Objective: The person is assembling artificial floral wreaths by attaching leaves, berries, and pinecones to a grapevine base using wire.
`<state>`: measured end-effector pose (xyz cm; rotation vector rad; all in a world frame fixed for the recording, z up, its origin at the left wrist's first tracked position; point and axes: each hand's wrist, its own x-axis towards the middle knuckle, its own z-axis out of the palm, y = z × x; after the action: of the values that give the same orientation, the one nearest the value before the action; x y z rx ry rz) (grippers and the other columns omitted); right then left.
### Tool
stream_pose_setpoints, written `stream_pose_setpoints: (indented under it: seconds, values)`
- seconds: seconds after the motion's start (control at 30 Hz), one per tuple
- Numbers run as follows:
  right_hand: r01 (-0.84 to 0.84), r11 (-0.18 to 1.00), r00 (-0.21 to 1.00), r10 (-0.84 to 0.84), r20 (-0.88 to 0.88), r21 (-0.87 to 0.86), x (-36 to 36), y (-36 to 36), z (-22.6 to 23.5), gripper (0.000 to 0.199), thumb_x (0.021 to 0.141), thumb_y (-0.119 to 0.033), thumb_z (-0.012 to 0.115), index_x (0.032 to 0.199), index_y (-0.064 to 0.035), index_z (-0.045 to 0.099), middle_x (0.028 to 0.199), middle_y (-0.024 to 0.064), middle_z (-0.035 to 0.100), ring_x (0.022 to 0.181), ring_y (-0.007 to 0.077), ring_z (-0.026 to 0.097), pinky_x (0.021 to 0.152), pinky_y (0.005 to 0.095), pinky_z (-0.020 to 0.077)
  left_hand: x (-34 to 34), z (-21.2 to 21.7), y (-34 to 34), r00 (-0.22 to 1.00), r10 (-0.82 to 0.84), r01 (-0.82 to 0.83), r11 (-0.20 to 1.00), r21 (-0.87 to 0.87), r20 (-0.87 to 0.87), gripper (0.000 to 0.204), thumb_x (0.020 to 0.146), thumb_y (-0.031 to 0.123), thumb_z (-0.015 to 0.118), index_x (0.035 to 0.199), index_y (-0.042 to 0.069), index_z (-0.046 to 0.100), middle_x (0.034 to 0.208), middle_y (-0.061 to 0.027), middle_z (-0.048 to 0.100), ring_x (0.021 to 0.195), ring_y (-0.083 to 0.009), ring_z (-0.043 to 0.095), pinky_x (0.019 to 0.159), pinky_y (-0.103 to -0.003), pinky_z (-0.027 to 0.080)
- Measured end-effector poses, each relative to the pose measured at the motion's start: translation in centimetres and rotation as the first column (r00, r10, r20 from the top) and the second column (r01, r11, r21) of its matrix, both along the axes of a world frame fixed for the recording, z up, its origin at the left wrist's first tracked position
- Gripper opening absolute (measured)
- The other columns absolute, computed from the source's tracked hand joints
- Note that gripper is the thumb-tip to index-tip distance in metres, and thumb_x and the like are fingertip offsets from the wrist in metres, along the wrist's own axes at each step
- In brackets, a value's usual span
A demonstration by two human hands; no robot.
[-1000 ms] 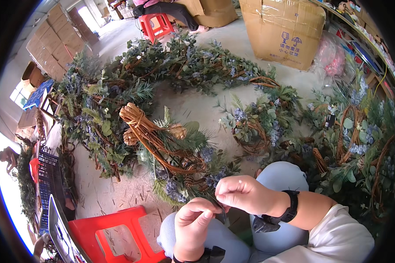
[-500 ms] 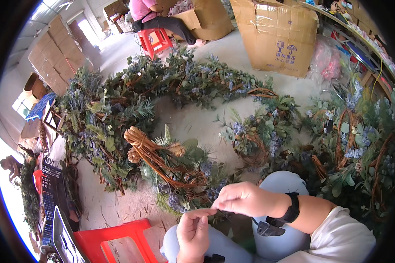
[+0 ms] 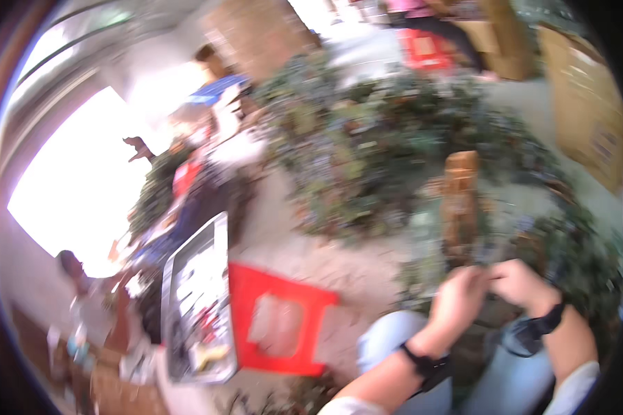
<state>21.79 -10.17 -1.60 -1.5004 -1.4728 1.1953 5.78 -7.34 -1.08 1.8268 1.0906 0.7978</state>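
My left hand [image 3: 459,296] and my right hand [image 3: 521,285] come close together above my knees, fingers drawn in and blurred. Each looks pinched, but whatever lies between the fingertips is too small and smeared to name. Just beyond my hands stands a bundle of brown vine twigs [image 3: 461,200], upright in this view, part of a leafy wreath [image 3: 426,266] near my left knee. More greenery [image 3: 554,232] spreads beyond my right hand.
A red plastic stool [image 3: 322,299] stands to my left, with a metal tray [image 3: 226,277] of small items. Piled garlands [image 3: 339,152] cover the floor ahead. A cardboard box [image 3: 588,104] stands far right; one person [image 3: 100,304] is at far left, another sits at the back.
The view has swung left, so the scene sits further right, and the stool, tray and person at left show more fully. My hands stay close together near the wreath.
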Motion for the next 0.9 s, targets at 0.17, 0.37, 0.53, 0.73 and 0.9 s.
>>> stream_pose_setpoints:
  seconds: [0.17, 0.37, 0.53, 0.73, 0.9]
  values:
    - [0.165, 0.975, 0.973, -0.136, 0.188, -0.150, 2.8, 2.7, -1.6, 0.013, 0.069, -0.003, 0.054, 0.072, 0.0056, 0.063, 0.064, 0.0100, 0.060, 0.061, 0.0173, 0.055, 0.059, 0.0308, 0.0421, 3.3, -3.2, 1.4, 0.992, 0.032, -0.025, 0.998, 0.056, -0.119, 0.034, 0.084, 0.017, 0.048, 0.114, -0.001, 0.046, 0.085, -0.0278, 0.058, 0.075, -0.0426, 0.058, 0.066, -0.049, 0.046]
    - [0.183, 0.977, 0.933, -0.207, 0.295, 0.107, 2.9, 5.3, -6.6, 0.011, 0.071, -0.004, 0.052, 0.073, 0.0054, 0.058, 0.072, 0.0132, 0.058, 0.072, 0.0261, 0.056, 0.067, 0.0334, 0.0422, 2.7, -5.6, 1.0, 0.992, -0.033, 0.033, 0.999, 0.002, -0.122, 0.061, 0.082, 0.018, 0.051, 0.128, -0.013, 0.024, 0.079, -0.0297, 0.058, 0.075, -0.0417, 0.059, 0.067, -0.046, 0.046]
    - [0.295, 0.895, 0.932, -0.347, 0.107, 0.334, 2.2, 7.3, -9.8, 0.008, 0.078, -0.004, 0.049, 0.077, 0.0019, 0.054, 0.077, 0.0118, 0.054, 0.076, 0.0235, 0.053, 0.071, 0.0302, 0.0402, 2.0, -3.5, 1.3, 0.998, -0.046, 0.040, 0.989, -0.139, -0.043, 0.072, 0.082, 0.020, 0.051, 0.131, -0.015, 0.012, 0.082, -0.0319, 0.057, 0.080, -0.0429, 0.058, 0.071, -0.044, 0.046]
    - [0.260, 0.933, 0.962, -0.273, 0.020, 0.248, 1.3, 8.0, -9.2, 0.011, 0.081, -0.006, 0.048, 0.075, 0.0013, 0.053, 0.075, 0.0102, 0.054, 0.074, 0.0205, 0.052, 0.070, 0.0286, 0.0388, 1.6, -3.3, 2.0, 0.995, 0.035, -0.051, 0.984, -0.170, -0.091, 0.074, 0.082, 0.021, 0.049, 0.134, -0.012, 0.008, 0.087, -0.0341, 0.057, 0.084, -0.0445, 0.057, 0.075, -0.045, 0.045]
    - [0.221, 0.970, 0.975, -0.217, -0.053, 0.099, 0.7, 7.5, -7.9, 0.014, 0.082, -0.010, 0.049, 0.075, 0.0016, 0.054, 0.073, 0.0091, 0.054, 0.074, 0.0202, 0.052, 0.072, 0.0292, 0.0393, 1.2, -1.4, 3.4, 0.987, 0.157, -0.141, 0.916, -0.375, 0.012, 0.071, 0.081, 0.023, 0.046, 0.133, -0.011, 0.011, 0.097, -0.0356, 0.055, 0.094, -0.0443, 0.055, 0.082, -0.044, 0.043]
